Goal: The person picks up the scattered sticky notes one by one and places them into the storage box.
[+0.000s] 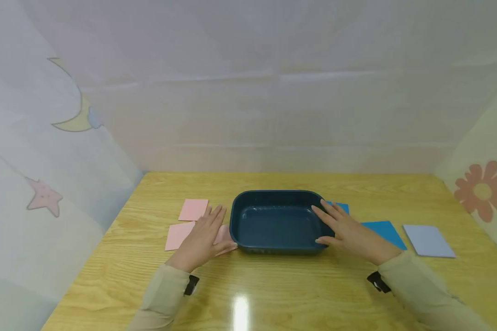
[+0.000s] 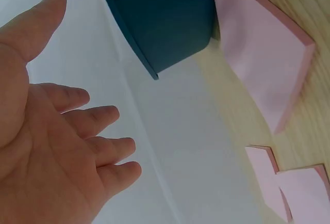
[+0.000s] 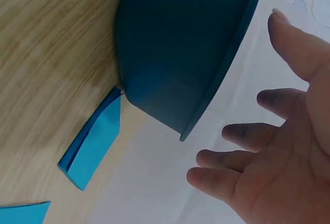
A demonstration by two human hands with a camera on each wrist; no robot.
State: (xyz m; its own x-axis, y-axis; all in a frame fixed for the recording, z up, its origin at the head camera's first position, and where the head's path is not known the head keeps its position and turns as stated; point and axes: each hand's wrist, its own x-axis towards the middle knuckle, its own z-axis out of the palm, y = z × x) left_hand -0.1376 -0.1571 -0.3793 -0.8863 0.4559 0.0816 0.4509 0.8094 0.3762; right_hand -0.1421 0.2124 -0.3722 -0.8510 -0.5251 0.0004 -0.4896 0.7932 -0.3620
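A dark blue rectangular baking dish (image 1: 279, 251) stands upright on the table. To its left is my left hand (image 1: 203, 241), fingers spread and straight, with the thumb tip near the front left corner. My right hand (image 1: 349, 235) is at the other end, its straight fingers overlapping the right rim in the head view. In the left wrist view, the palm and fingers hold nothing beside the dish wall (image 2: 167, 22). The right palm (image 3: 289, 162) likewise holds nothing, its fingers spread apart from the wall in that wrist view.
Pink sticky-note pads (image 1: 193, 209) lie left of the dish, partly under the left hand's outline. Blue pads (image 1: 385, 233) lie to the right, one partly hidden behind the right hand. A pale lavender pad (image 1: 428, 240) sits farther right. Printed cloth (image 1: 248, 115) surrounds the wooden table (image 1: 273, 294).
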